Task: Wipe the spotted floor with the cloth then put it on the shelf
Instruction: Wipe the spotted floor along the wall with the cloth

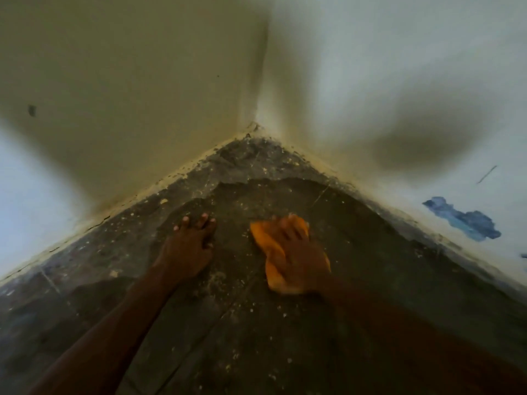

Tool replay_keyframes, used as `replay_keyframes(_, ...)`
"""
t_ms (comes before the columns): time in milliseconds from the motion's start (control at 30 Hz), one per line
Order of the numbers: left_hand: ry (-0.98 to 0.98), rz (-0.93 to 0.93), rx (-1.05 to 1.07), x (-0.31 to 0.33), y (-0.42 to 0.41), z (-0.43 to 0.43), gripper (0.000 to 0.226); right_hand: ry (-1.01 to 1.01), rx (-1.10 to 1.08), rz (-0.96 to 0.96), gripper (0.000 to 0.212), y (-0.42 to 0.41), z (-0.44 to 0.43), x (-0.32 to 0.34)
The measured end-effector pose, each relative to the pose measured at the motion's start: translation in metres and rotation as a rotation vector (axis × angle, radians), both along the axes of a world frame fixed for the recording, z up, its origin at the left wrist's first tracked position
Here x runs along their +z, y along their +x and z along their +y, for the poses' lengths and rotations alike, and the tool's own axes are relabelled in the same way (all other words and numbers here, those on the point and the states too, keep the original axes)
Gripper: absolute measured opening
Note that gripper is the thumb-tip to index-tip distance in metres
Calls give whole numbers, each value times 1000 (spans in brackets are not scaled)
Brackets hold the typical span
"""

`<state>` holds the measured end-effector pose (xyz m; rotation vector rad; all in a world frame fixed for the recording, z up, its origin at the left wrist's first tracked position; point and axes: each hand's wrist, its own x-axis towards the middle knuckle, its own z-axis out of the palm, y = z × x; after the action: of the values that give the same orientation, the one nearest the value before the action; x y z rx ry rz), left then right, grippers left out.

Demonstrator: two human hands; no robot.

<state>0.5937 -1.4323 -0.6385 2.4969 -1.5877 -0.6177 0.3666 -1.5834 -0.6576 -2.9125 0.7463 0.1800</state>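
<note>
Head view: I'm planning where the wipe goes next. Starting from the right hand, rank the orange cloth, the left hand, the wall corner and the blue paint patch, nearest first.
1. Orange cloth, under the right hand.
2. Left hand, beside it on the floor.
3. Wall corner ahead and blue paint patch on the right wall: too close to call.

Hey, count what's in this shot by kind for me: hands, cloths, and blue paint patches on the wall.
Hands: 2, left hand and right hand
Orange cloth: 1
Blue paint patch: 1 fully visible
Total: 4

Orange cloth (281,253) on dark, pale-speckled floor (256,323)
</note>
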Motion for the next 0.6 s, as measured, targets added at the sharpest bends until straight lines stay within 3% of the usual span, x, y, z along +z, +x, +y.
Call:
replay_keyframes(67, 17, -3, -25, -1, -1, -1, 59, -55, -224, -97, 72, 47, -53, 5)
replay_keyframes(167, -5, 28, -10, 6, 3, -6, 56, 108, -561, -166, 64, 84, -69, 10)
replay_keyframes(233, -39, 83, -16, 17, 5, -6, 53, 136, -445, -152, 64, 78, -33, 13)
replay_keyframes(367, -146, 265, 42, 37, 18, 38, 43, 56, 30, -97, 68, 14, 112, 6)
replay_keyframes(467, -265, 110, 217, 43, 46, 112, 39, -24, 244, -136, 73, 3, 125, -1)
replay_keyframes(533, -281, 19, 329, 36, 58, 164, 39, -66, 228, -23, 82, 45, 85, -21)
replay_keyframes(600, -241, -18, 353, 26, 61, 195, 43, -62, 1, 3, 79, 109, 60, -19)
